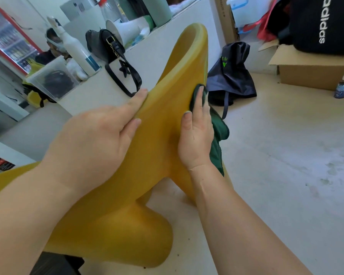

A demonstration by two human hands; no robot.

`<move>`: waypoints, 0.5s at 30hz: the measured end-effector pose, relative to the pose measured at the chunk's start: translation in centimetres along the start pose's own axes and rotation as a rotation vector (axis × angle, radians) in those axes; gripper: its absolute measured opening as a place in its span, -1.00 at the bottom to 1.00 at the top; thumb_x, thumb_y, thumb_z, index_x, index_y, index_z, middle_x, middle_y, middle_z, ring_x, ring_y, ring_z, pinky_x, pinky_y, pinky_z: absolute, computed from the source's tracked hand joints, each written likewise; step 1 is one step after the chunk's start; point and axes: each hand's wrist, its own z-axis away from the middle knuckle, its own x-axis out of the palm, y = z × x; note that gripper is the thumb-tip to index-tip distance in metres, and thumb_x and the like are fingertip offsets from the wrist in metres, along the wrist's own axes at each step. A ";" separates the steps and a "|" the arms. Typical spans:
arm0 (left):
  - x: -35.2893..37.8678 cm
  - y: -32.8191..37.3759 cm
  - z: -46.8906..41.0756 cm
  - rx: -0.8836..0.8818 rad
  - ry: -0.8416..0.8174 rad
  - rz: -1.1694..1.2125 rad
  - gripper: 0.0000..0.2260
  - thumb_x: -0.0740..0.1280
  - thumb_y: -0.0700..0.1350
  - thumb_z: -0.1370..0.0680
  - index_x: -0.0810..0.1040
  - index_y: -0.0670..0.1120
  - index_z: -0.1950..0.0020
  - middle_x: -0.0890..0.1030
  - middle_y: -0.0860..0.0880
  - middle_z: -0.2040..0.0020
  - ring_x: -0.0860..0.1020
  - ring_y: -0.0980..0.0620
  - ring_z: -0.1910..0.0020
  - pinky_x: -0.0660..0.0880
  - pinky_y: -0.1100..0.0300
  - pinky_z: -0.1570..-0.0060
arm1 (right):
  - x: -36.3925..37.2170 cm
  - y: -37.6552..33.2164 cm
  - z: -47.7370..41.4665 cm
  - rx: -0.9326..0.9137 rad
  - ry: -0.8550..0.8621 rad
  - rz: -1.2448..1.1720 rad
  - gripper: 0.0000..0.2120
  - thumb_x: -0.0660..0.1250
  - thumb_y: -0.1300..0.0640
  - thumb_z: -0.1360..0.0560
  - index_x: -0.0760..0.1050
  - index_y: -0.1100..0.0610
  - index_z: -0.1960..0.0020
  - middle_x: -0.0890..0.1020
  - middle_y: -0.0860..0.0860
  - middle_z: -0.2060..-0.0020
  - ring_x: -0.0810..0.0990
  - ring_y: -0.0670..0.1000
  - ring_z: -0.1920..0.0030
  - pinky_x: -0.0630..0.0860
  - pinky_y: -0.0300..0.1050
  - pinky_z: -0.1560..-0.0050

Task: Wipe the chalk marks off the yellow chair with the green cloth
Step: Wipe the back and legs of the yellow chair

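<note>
On the floor by the desk's (87,96) edge, the left hand (91,143) grips the tipped chair (157,139), fingers (130,127) wrapped over its rim. Further right, the right hand (197,135) clutches the cloth (219,132), pressing it against the chair's other rim.

I read only one brand: white "adidas", turned sideways, on the big black fabric bag (314,22). The green signs on the dark navy cloth bag (232,76) were illegible.
</note>
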 end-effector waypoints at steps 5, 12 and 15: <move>-1.0 -2.7 4.8 -0.037 -0.073 0.000 -0.53 0.08 0.05 -0.67 0.22 0.08 -0.60 0.51 0.06 0.25 0.46 0.05 0.31 0.41 0.20 0.36 | 1.0 -0.8 0.6 -0.111 -0.083 -0.134 -0.20 -0.13 -0.53 -0.52 -0.14 -0.18 -0.64 -0.17 -0.11 -0.65 -0.08 0.05 -0.65 0.23 0.38 -0.47; -2.9 -2.2 3.5 -0.104 -0.209 0.037 -0.53 -0.04 0.26 -0.63 0.08 0.37 -0.56 0.57 0.15 0.08 0.53 0.13 0.15 0.54 0.10 0.16 | 2.5 -0.8 4.9 -0.093 -0.047 0.006 -0.20 -0.17 -0.51 -0.53 -0.17 -0.14 -0.64 -0.05 0.08 -0.66 -0.02 0.17 -0.64 0.18 0.38 -0.48; -2.4 0.4 -1.9 -0.079 -0.185 0.028 -0.53 -0.01 0.26 -0.63 0.09 0.35 -0.56 0.51 0.14 -0.02 0.50 0.08 0.01 0.52 -0.02 -0.04 | 2.4 2.6 9.1 0.005 -0.054 0.151 -0.26 -0.14 -0.48 -0.53 -0.16 -0.22 -0.63 0.05 0.11 -0.65 -0.01 0.23 -0.63 0.08 0.38 -0.52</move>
